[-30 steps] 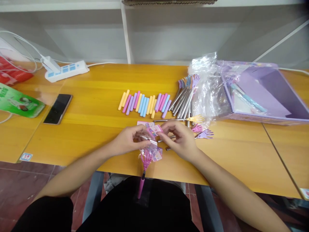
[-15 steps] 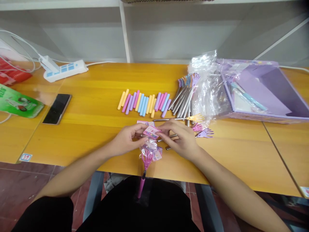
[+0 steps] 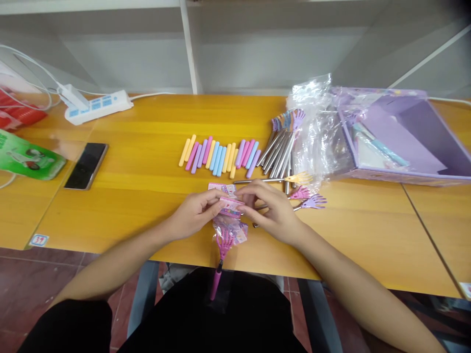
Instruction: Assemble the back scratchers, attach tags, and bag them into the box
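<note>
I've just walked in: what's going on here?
A person's left hand and right hand hold a printed pink card, with crinkled clear plastic below it. Nearer the camera is a pink hand-headed stick. Farther back, coloured sticks lie in a row; to their right are hand-headed metal rods, clear bags and an open purple box.

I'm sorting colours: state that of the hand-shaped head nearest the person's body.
The hand-shaped head is pink, best seen in the head view.
</note>
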The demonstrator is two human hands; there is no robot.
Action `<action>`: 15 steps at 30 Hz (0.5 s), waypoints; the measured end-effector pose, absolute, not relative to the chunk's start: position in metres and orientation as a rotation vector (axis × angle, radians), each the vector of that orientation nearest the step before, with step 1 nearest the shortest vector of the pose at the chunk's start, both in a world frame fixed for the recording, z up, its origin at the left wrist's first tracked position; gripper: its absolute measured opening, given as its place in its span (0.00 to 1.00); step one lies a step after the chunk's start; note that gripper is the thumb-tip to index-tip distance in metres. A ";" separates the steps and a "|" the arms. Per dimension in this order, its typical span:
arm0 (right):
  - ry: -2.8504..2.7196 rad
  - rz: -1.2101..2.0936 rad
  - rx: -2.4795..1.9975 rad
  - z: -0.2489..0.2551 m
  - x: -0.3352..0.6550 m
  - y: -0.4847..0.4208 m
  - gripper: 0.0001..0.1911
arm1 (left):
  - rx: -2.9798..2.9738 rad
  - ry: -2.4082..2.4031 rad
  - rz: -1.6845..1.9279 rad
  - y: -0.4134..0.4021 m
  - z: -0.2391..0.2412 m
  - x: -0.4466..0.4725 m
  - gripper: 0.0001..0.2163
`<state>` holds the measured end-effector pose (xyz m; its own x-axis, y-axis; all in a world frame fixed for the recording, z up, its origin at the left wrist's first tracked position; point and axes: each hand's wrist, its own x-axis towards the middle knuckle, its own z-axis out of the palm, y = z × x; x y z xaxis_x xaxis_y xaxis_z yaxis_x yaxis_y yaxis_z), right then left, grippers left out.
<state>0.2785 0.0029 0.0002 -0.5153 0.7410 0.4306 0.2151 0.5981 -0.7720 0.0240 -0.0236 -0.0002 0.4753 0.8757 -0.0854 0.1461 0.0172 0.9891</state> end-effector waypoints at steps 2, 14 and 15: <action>-2.014 0.952 -0.819 0.000 0.278 0.003 0.07 | 1.454 0.945 0.722 -0.025 0.001 0.024 0.15; -1.833 1.266 -0.810 -0.002 0.274 0.000 0.10 | 1.531 0.994 0.706 -0.022 0.003 0.022 0.15; -1.821 1.289 -0.811 -0.002 0.274 0.000 0.10 | 1.537 1.010 0.705 -0.023 0.003 0.022 0.14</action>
